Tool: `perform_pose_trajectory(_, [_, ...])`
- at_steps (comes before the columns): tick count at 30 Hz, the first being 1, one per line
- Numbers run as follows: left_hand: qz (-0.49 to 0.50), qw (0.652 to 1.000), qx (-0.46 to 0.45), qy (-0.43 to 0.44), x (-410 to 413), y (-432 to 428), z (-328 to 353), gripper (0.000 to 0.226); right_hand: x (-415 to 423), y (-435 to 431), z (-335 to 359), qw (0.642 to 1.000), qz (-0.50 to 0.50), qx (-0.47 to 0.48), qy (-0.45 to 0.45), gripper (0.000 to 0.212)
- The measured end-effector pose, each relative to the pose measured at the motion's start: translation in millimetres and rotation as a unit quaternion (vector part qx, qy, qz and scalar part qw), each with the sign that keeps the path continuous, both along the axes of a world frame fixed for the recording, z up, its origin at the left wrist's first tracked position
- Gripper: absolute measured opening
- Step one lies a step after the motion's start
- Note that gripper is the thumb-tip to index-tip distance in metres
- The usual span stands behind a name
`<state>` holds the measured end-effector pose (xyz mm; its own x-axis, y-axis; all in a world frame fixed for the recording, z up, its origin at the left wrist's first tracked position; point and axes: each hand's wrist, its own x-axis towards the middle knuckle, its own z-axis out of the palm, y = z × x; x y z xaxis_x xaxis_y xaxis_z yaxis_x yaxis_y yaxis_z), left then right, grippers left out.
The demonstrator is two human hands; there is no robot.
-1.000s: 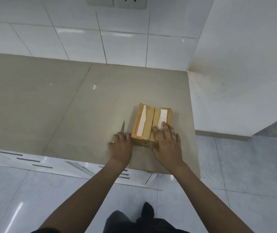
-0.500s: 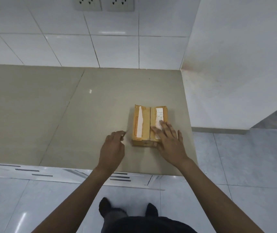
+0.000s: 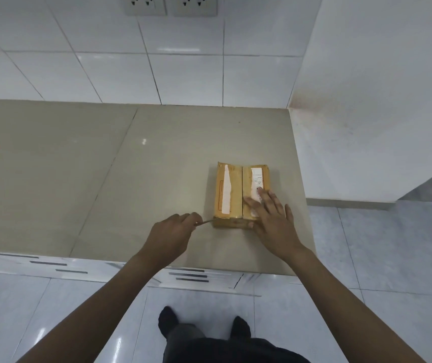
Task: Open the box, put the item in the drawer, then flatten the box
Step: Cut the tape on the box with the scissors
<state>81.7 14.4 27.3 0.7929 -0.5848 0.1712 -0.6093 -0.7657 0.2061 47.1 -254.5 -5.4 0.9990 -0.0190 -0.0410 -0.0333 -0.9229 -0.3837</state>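
A small brown cardboard box [image 3: 229,192] lies on the beige countertop [image 3: 120,184], its two top flaps meeting along a centre seam, with white tape strips and a label on them. My right hand [image 3: 269,221] rests flat on the box's right flap, fingers spread, pressing it down. My left hand [image 3: 173,233] is closed around a thin metal blade [image 3: 207,221] whose tip touches the box's near left corner. The item inside the box is hidden.
White drawer fronts with dark handle slots [image 3: 191,275] run below the counter's front edge. A white wall block [image 3: 366,127] borders the counter's right side. Tiled wall with two sockets [image 3: 170,5] stands behind. My feet are on the glossy floor [image 3: 366,258].
My left hand has picked the thin blade up from the counter and brought its tip to the box's near left corner. The right hand has stayed on the right flap.
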Motion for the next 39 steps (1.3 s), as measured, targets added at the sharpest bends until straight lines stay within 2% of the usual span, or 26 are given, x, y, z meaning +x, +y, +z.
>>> perform_pose_trajectory(5, [-0.058, 0.998, 0.008, 0.003, 18, -11, 9, 0.013, 0, 1, -2, 1.0, 0.005, 0.013, 0.0, 0.062])
perform_pose_trajectory(13, [-0.079, 0.993, -0.056, 0.066, 17, -25, 5, 0.006, 0, 0, -1, 1.0, 0.001, 0.018, 0.006, 0.061])
perform_pose_trajectory(19, [-0.057, 0.993, -0.067, 0.078, 19, -27, 6, 0.011, 2, 2, -1, 1.0, 0.002, 0.013, 0.005, 0.061])
perform_pose_trajectory(29, [-0.105, 0.982, -0.096, 0.123, 13, -19, 19, 0.012, 0, 0, 7, 1.0, 0.015, 0.007, 0.013, 0.064])
perform_pose_trajectory(32, [-0.031, 0.987, -0.139, 0.074, 9, -13, 17, 0.012, 0, 2, 6, 1.0, 0.011, -0.017, -0.005, 0.063])
perform_pose_trajectory(35, [0.142, 0.976, -0.161, 0.036, 14, -8, 3, 0.011, 0, 10, 5, 0.994, -0.009, -0.055, -0.098, 0.052])
perform_pose_trajectory(37, [0.22, 0.961, -0.151, 0.074, 15, -7, -12, 0.015, -2, 16, 2, 0.983, 0.013, -0.049, -0.176, 0.044])
perform_pose_trajectory(39, [0.247, 0.946, -0.161, 0.135, 14, -9, -26, 0.02, -7, 20, -2, 0.968, 0.068, -0.04, -0.24, 0.035])
